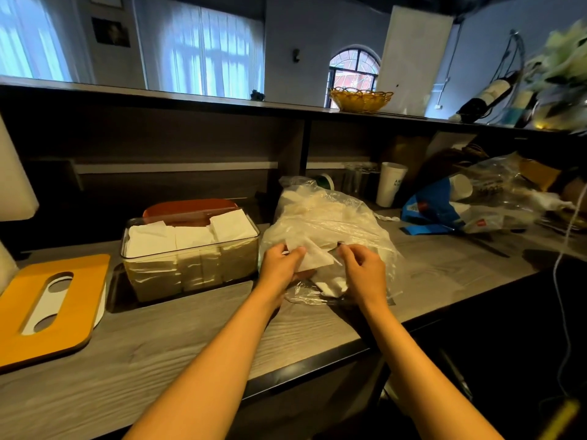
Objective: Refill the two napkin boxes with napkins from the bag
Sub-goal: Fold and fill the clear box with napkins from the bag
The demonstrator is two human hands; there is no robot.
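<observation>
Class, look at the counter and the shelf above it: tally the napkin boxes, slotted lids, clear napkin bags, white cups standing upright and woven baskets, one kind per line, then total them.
Napkin boxes: 1 clear box
Slotted lids: 1 orange lid
Clear napkin bags: 1 bag
Upright white cups: 1 cup
Woven baskets: 1 basket
Total: 5

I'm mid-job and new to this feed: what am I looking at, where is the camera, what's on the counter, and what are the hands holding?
There is no machine here. One wide-angle camera worn on a person's head looks forward and down at their two bare arms. On the grey wooden counter sits a clear napkin box, already packed with white napkins, with a reddish lid behind it. At far left lies an orange lid with a slot. Right of the box is a clear plastic bag of napkins. The left hand pinches a white napkin at the bag's mouth; the right hand, fingers curled, seems to grip the plastic there. Cups and wrappers lie further right.
</observation>
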